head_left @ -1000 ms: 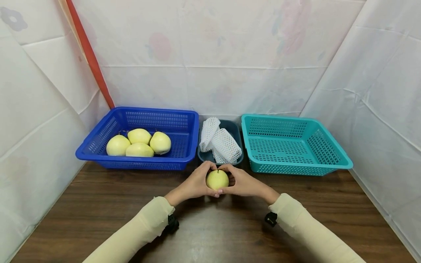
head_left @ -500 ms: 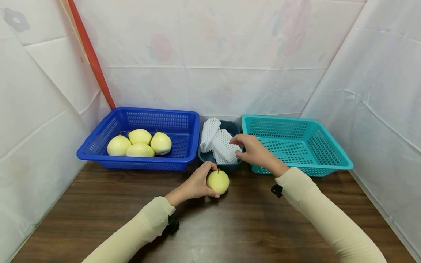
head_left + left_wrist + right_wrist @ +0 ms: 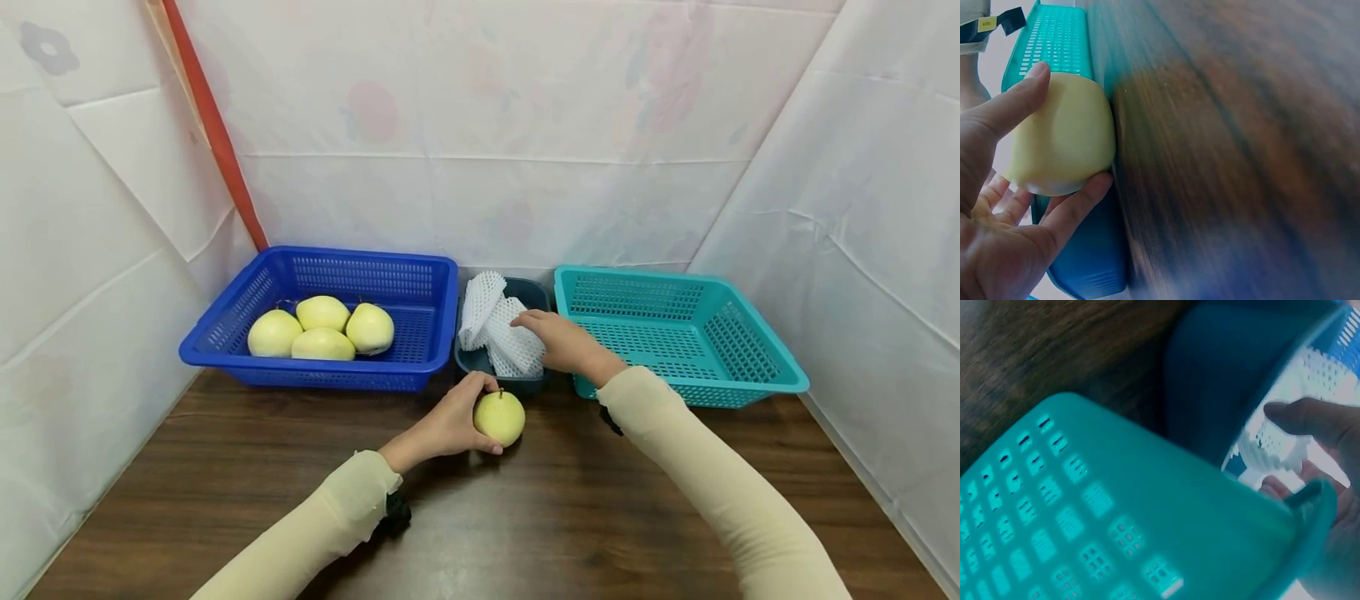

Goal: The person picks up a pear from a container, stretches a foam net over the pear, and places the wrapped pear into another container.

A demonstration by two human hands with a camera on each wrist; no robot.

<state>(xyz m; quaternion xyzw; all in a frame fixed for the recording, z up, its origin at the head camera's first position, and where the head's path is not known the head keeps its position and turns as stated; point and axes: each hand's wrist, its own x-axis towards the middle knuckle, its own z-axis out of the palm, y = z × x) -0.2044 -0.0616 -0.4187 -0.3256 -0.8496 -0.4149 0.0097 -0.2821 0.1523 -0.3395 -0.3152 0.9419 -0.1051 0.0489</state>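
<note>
A yellow-green pear [image 3: 499,418] with a short stem stands at the table's middle; my left hand [image 3: 448,421] grips its left side. In the left wrist view the thumb lies on one side of the pear [image 3: 1066,134] and the fingers on the other. My right hand [image 3: 568,343] reaches over the small dark blue bin [image 3: 531,293], fingers over the white foam net sleeves [image 3: 513,337]. The right wrist view has its thumb apart from the fingers, with the white netting [image 3: 1279,440] showing between them.
A blue basket [image 3: 337,377] holding several pears [image 3: 321,343] stands at the left. At the right, a teal basket [image 3: 652,385] sits close beside the small bin, its corner near my right wrist. White sheeting [image 3: 480,100] rises behind.
My right hand has let go of the pear and moved up to the foam net sleeves, its fingers now over them. My left hand keeps the pear in place.
</note>
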